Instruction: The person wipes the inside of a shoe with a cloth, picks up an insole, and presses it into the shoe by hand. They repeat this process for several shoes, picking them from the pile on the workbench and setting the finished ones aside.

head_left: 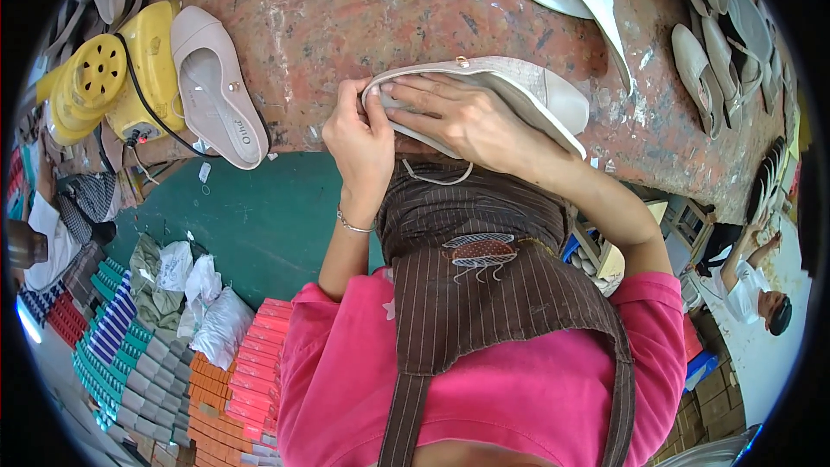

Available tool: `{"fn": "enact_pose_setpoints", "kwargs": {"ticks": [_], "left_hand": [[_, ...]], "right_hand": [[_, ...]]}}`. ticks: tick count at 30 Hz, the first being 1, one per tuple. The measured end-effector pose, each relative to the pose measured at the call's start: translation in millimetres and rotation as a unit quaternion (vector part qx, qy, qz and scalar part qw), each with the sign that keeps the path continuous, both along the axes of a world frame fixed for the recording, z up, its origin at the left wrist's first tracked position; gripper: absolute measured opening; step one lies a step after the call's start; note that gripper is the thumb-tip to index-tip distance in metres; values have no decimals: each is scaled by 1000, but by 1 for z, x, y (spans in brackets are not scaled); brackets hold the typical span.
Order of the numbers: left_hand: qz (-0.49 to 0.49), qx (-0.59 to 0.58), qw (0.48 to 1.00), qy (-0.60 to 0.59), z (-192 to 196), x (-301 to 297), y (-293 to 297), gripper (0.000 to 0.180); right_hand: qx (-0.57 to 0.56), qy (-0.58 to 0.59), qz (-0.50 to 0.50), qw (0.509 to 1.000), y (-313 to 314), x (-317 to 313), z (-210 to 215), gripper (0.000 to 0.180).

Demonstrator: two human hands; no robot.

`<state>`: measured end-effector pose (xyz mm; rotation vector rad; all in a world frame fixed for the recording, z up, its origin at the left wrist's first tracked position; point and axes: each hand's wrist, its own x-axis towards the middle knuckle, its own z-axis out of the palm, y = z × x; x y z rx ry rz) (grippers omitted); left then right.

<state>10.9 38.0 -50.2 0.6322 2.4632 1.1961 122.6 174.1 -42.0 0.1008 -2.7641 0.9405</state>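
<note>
Beige flat shoe (510, 91), on its side, in both hands.

A worn reddish-brown worktable (363, 17), scuffed and speckled with pale marks, is seen across the upper part of the view, and daylight is spread evenly over it. Below its edge a green floor (259, 216) is shown, on which stacks of flat boxes (233, 380) in orange, red, grey and teal are ranged in rows, with crumpled clear plastic bags (207, 303) lying beside them. At the right a pale floor (778, 363) and some brick paving (709, 398) are visible, where a seated person (752, 285) in white is placed near a small wooden stool (687, 220).
</note>
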Motion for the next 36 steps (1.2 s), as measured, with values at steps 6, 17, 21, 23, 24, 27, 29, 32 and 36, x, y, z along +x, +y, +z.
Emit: {"fn": "enact_pose_setpoints", "kwargs": {"ticks": [6, 17, 21, 23, 24, 27, 29, 32, 36], "left_hand": [[-18, -39, 999, 13, 1, -3, 0, 3], [-325, -161, 930, 66, 48, 81, 1, 24], [-358, -6, 915, 183, 46, 103, 13, 26], [-415, -50, 874, 246, 33, 104, 22, 46], [-433, -64, 859, 265, 22, 106, 23, 51], [-453, -86, 862, 210, 12, 108, 15, 57], [-462, -115, 849, 229, 12, 115, 4, 57], [-502, -170, 824, 198, 12, 112, 2, 61], [-446, -130, 862, 203, 21, 115, 15, 68]], "right_hand": [[109, -71, -97, 987, -10, 22, 27, 35], [-42, 37, -484, 873, 84, 51, 57, 41], [-137, -42, -298, 944, 57, 74, 79, 43], [-56, -33, -214, 975, 22, 87, 82, 41], [-54, -83, -207, 973, 5, 92, 80, 35], [-93, -77, -278, 953, -25, 98, 50, 46], [-47, -75, -278, 957, -26, 91, 30, 50], [25, -76, -281, 956, -12, 72, 13, 56], [17, -60, -320, 945, 20, 53, 10, 57]]}}
